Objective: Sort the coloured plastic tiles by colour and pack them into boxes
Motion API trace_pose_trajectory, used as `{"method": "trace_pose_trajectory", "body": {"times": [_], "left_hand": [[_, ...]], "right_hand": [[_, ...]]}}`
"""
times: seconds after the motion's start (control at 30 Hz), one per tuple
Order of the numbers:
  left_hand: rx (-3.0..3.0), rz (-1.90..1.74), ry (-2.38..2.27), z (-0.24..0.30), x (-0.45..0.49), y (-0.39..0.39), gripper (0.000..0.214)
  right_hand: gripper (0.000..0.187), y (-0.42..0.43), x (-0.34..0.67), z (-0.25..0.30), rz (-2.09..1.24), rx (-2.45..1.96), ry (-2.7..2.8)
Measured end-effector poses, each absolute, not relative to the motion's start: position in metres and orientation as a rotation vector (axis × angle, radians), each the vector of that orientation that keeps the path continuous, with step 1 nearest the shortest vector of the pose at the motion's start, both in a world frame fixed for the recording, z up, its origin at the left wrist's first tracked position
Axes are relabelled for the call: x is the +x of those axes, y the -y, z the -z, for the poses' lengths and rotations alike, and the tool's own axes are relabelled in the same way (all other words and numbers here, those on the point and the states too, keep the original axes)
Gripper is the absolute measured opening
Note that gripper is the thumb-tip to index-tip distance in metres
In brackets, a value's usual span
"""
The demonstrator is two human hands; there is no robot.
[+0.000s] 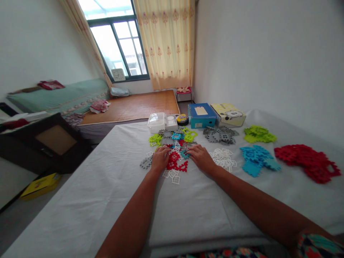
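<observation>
- Resting at either side of a mixed heap of flat, notched plastic pieces [173, 164], the left hand [160, 158] and right hand [200, 157] stand apart, palms down, fingers bent inward; at this size I cannot tell whether either pinches a piece.
- By the right fingertips lies a teal piece [185, 154], toothed along its edge; between the hands are red ones, some with cut-out openings.
- White lattice frames [176, 180], thin and square like little windows, lie in front of the heap; rounded grey pieces [145, 164] sit just beyond the left hand.
- Lime-green pieces [190, 134] with scalloped rims lie at the back of the heap.
- Rightward, loose piles are sorted by colour — a white pile [222, 159] of open frames, a grey pile [220, 135], a green pile [259, 134], a blue pile [255, 159] and a broad red pile [309, 161].
- Behind stand a clear plastic box [156, 123], a round tin [182, 119], a blue carton [201, 118] and a yellow carton [228, 114].
- Everything rests on a pale, softly creased cloth [107, 200].
- Farther off — a smooth brown mat [139, 104] on a bed and a patterned curtain [168, 46] in folds.
</observation>
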State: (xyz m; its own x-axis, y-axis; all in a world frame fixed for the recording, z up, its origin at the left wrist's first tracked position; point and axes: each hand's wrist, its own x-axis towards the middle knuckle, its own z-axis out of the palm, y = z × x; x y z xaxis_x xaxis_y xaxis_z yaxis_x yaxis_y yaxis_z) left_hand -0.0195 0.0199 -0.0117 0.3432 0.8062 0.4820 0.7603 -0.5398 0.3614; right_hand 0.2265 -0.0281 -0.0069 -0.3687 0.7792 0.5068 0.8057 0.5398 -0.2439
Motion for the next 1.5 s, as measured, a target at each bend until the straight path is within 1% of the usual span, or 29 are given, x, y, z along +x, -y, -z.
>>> {"method": "trace_pose_trajectory", "body": {"times": [0.13,0.23,0.37,0.47,0.53,0.63,0.73,0.83,0.93,1.0,1.1,1.17,1.23,1.33,1.43,1.5], "left_hand": [[2.533,-0.978,-1.437,0.014,-0.022,-0.023,0.027],[2.549,-0.976,-1.422,0.019,-0.026,-0.028,0.027],[2.556,-0.964,-1.419,0.023,-0.029,-0.033,0.028],[2.565,-0.956,-1.394,0.022,-0.028,-0.033,0.028],[2.565,-0.960,-1.391,0.020,-0.027,-0.032,0.028],[2.567,-0.962,-1.380,0.019,-0.025,-0.031,0.027],[2.577,-0.963,-1.353,0.020,-0.025,-0.031,0.027],[2.582,-0.964,-1.349,0.023,-0.026,-0.031,0.027],[2.576,-0.970,-1.369,0.023,-0.027,-0.031,0.026],[2.561,-1.006,-1.401,0.018,-0.030,-0.031,0.027],[2.476,-1.109,-1.571,0.003,-0.042,-0.033,0.031],[2.347,-1.132,-1.775,-0.009,-0.058,-0.035,0.033],[2.219,-1.003,-1.960,-0.019,-0.078,-0.037,0.035],[2.131,-0.635,-2.040,-0.027,-0.107,-0.035,0.038],[2.135,-0.337,-1.927,-0.026,-0.122,-0.030,0.060],[2.182,-0.233,-1.857,-0.024,-0.121,-0.027,0.072]], "right_hand": [[0.013,0.040,0.230,-0.009,0.010,-1.241,2.149],[0.014,0.049,0.246,-0.023,-0.030,-1.236,2.074],[0.015,0.050,0.307,-0.040,0.087,-1.325,1.975],[0.015,0.041,0.386,-0.051,0.204,-1.533,1.821],[0.017,0.034,0.445,-0.058,0.254,-1.737,1.637],[0.020,0.023,0.520,-0.062,0.419,-1.989,1.371],[0.024,0.015,0.564,-0.055,0.525,-2.133,1.280],[0.025,0.009,0.575,-0.041,0.508,-2.239,1.381],[0.025,0.007,0.568,-0.031,0.463,-2.306,1.487],[0.026,0.007,0.556,-0.030,0.483,-2.272,1.494],[0.026,0.006,0.521,-0.036,0.462,-2.085,1.546],[0.024,0.008,0.484,-0.039,0.347,-1.918,1.635],[0.023,0.013,0.439,-0.039,0.194,-1.745,1.741],[0.022,0.028,0.364,-0.035,-0.003,-1.485,1.935],[0.021,0.046,0.296,-0.030,-0.154,-1.247,2.145],[0.022,0.054,0.260,-0.027,-0.212,-1.130,2.267]]}}
